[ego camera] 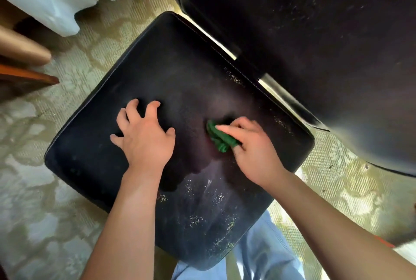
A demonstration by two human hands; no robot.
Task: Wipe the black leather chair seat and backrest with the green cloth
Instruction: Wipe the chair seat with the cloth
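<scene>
Head view shows the green cloth (219, 136) bunched up near the middle of the black chair seat (157, 72), toward its right edge. The right hand (252, 144) pinches the cloth and presses it down. The left hand (146, 133) rests on the seat, fingers spread, holding nothing. I think the cloth is soft, light and easy to squash. The seat looks smooth, flat and dusty, with stitched edges. The backrest (315, 32) looks speckled too.

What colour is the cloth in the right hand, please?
Green; the head view shows the cloth bunched under the right hand.
</scene>
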